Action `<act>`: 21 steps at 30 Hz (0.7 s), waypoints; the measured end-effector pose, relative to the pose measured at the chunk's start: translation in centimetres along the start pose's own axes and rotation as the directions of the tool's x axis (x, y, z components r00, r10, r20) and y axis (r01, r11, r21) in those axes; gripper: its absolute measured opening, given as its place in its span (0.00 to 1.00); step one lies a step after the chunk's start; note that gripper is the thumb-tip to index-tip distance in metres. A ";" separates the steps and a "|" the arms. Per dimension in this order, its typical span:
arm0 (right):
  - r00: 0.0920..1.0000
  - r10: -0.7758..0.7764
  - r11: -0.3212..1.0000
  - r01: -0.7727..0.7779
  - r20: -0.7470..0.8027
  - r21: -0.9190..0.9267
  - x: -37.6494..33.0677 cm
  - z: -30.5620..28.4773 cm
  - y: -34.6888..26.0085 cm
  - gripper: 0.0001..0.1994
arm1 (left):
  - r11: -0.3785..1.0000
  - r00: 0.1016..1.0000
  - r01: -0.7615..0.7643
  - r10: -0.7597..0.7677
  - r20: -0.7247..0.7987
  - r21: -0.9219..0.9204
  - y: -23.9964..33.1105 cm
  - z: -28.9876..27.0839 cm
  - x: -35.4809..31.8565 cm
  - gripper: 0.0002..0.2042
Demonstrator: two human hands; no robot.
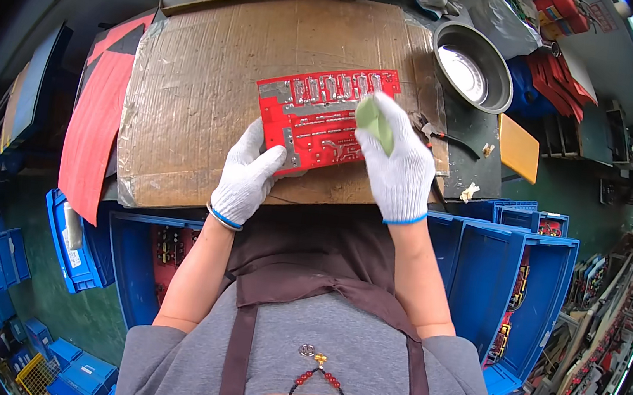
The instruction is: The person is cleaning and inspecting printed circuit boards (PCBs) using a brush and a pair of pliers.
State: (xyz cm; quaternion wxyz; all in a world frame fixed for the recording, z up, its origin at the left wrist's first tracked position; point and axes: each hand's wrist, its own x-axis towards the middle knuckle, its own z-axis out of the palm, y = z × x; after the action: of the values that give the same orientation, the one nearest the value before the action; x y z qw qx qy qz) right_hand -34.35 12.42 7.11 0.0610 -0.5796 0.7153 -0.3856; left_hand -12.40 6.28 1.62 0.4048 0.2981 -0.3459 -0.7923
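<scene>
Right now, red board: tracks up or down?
Up: the red board shows its silver tracks to the camera; left hand grips its near-left corner, right hand holds a green pad over it.

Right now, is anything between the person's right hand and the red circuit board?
Yes: besides its white glove, the right hand holds a green pad over the right side of the red circuit board. Nothing else visible stands between them.
</scene>
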 end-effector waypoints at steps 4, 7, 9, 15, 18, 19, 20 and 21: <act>0.998 0.042 0.996 -0.046 0.046 0.073 -4.1 -0.8 -1.0 0.26 | 0.999 0.999 -0.029 0.028 0.016 0.039 -0.5 -0.4 -0.1 0.29; 0.995 0.073 0.994 -0.079 0.072 0.074 -3.5 -1.5 -1.1 0.25 | 0.998 0.999 -0.048 0.048 -0.002 0.034 -0.4 0.0 0.0 0.29; 0.995 0.065 0.995 -0.070 0.075 0.071 -3.2 -1.6 -1.0 0.25 | 0.999 0.999 -0.039 0.039 0.004 0.033 -0.5 0.0 0.1 0.29; 0.998 0.044 0.994 -0.048 0.044 0.094 -3.5 -0.9 -0.7 0.26 | 0.999 1.000 0.000 0.000 0.002 0.033 0.0 0.0 0.0 0.29; 0.999 0.025 0.993 -0.029 0.041 0.111 -2.3 -0.6 -0.5 0.26 | 1.000 1.000 -0.013 0.013 -0.007 0.013 0.0 -0.1 -0.1 0.29; 0.999 0.018 0.992 -0.021 0.029 0.124 -1.4 -0.6 -0.1 0.26 | 1.000 1.000 -0.019 0.019 -0.020 0.012 0.0 -0.2 -0.2 0.29; 0.999 -0.005 0.995 0.008 -0.034 0.101 0.1 -0.4 1.0 0.26 | 0.999 1.000 -0.031 0.031 -0.006 0.020 -0.1 -0.1 0.0 0.29; 0.995 0.015 0.991 -0.002 -0.097 0.135 2.2 -0.4 1.4 0.26 | 0.998 0.999 -0.048 0.048 0.000 0.029 -0.2 -0.3 -0.1 0.29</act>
State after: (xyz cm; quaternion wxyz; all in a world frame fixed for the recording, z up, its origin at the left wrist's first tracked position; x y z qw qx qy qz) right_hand -36.32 10.76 7.30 0.0667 -0.5517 0.6922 -0.4606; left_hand -12.24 6.35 1.25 0.4194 0.2959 -0.3640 -0.7772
